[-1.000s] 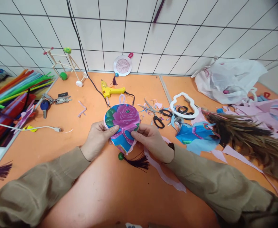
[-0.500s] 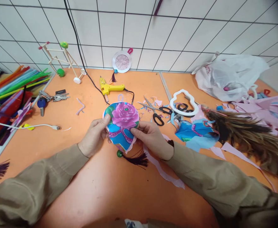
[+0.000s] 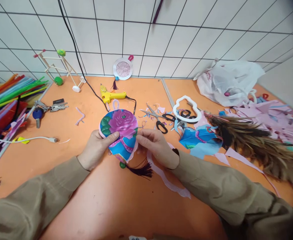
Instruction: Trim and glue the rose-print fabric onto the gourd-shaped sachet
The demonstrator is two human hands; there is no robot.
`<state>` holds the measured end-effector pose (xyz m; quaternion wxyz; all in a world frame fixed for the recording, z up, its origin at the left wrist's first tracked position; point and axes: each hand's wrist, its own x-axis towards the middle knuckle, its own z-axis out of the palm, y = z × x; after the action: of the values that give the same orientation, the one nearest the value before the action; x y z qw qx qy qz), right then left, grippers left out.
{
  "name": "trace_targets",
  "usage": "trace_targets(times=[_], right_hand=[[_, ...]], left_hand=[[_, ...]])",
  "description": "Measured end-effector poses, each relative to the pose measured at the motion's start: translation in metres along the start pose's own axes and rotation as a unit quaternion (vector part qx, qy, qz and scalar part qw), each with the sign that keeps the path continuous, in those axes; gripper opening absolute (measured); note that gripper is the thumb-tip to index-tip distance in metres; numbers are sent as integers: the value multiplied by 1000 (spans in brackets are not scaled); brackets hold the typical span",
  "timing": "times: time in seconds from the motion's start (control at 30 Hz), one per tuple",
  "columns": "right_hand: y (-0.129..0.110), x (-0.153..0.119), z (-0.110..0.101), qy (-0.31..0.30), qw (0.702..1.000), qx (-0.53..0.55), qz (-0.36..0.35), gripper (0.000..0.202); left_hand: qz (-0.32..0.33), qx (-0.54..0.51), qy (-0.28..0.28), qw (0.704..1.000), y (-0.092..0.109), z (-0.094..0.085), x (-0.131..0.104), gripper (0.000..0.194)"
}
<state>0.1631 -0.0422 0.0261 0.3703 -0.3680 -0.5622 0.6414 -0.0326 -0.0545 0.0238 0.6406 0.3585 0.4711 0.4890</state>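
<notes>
Between my hands is a fabric ornament (image 3: 123,121), blue with a large purple rose and green leaves, its edge pale pink. A lilac loop (image 3: 115,104) stands at its top. From its lower tip hang a green bead (image 3: 122,165) and a dark purple tassel (image 3: 142,170). My left hand (image 3: 96,148) grips the ornament's left side, thumb across the front and fingers behind it. My right hand (image 3: 155,146) pinches its right edge between thumb and fingers. A wavy pale pink strip (image 3: 165,178) lies on the orange table under my right wrist.
Behind the ornament lies a yellow glue gun (image 3: 112,96) with a black cord. Scissors (image 3: 156,116), a white cloud-shaped frame (image 3: 198,115), blue fabric scraps (image 3: 198,136) and brown feathers (image 3: 248,143) spread rightward. Keys (image 3: 53,106) and a white cable (image 3: 36,139) are at left; a plastic bag (image 3: 226,83) sits back right.
My left thumb has moved from the ornament's upper left edge to lower on its front. The ornament has turned slightly. The whole view has shifted, with things appearing farther left.
</notes>
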Motion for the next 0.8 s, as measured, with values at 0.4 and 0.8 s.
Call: trace_targets(times=[0.4, 0.8], right_hand=[[-53, 11, -64, 41, 891, -439, -107, 8], [-50, 11, -52, 46, 943, -325, -59, 27]], left_hand=[[-96, -61, -80, 990, 16, -8, 0, 28], [-15, -42, 0, 999, 9, 7, 1, 28]])
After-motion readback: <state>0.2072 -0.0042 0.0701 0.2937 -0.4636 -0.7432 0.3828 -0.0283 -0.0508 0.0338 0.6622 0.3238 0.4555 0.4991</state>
